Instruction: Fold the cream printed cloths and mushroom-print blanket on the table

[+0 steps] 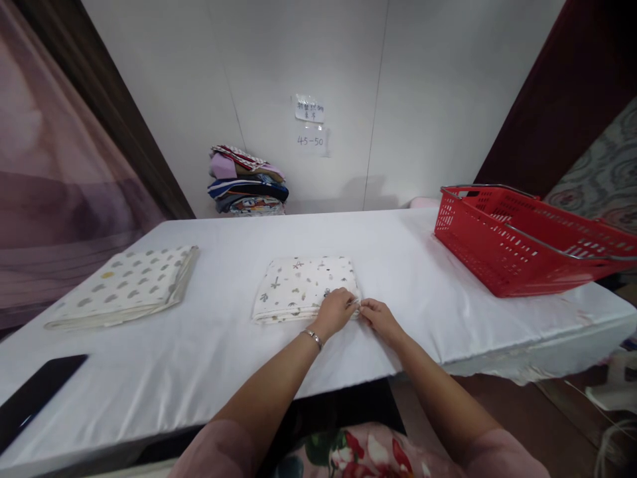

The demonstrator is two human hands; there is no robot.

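Note:
A folded white cloth (298, 285) with small grey, red and yellow prints lies flat on the table in front of me. At its near right corner, my left hand (337, 311) has its fingers closed on the cloth's edge; a metal bracelet circles that wrist. My right hand (379, 318) pinches the same corner from the right, close to the left fingertips. The exact grip of the fingers is small and partly hidden. Farther left lies another folded white cloth (129, 282) with grey cloud shapes and one yellow spot, untouched by either hand.
A red plastic basket (497, 252) with metal handles stands at the table's right end. A dark flat device (40, 392) lies at the near left. Folded fabrics (247, 182) are piled behind the far edge of the white-covered table (219, 372). Paper signs (311, 139) hang on the wall.

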